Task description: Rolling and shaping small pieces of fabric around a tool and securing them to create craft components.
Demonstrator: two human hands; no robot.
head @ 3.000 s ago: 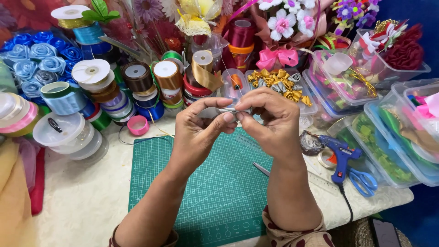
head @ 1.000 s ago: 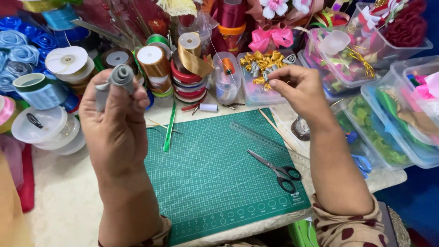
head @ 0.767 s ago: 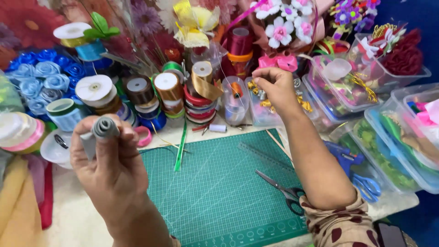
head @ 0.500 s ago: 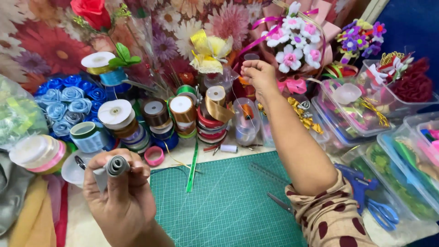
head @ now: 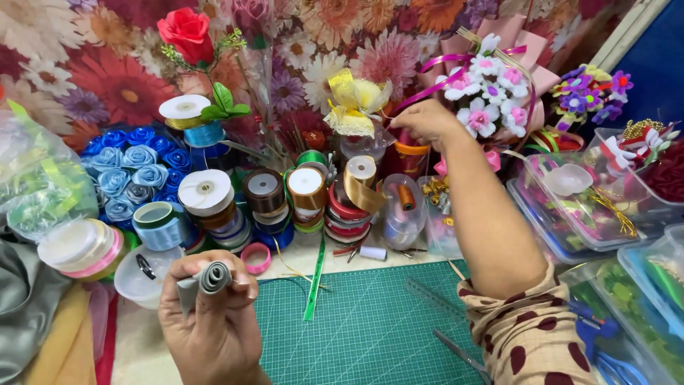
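Note:
My left hand (head: 214, 328) is low at the front left, over the edge of the green cutting mat (head: 370, 328). Its fingers pinch a small rolled grey ribbon rosette (head: 214, 276), spiral end up. My right hand (head: 422, 121) is stretched to the back of the table, fingers curled beside a yellow ribbon flower (head: 353, 103) and above a clear jar (head: 365, 146). Whether those fingers grip anything is hidden. The patterned sleeve of that arm crosses the mat's right side.
Stacked ribbon spools (head: 285, 199) line the back of the mat. Blue ribbon roses (head: 132, 171) and a red rose (head: 187, 32) stand at the left. Clear plastic boxes (head: 591, 207) fill the right. Scissors (head: 463, 353), a ruler (head: 434, 299) and a green ribbon strip (head: 313, 274) lie on the mat.
Both hands held the ribbon together earlier. My right hand has let go and reached up to the back; my left hand has dropped lower with the roll. The view has tilted upward.

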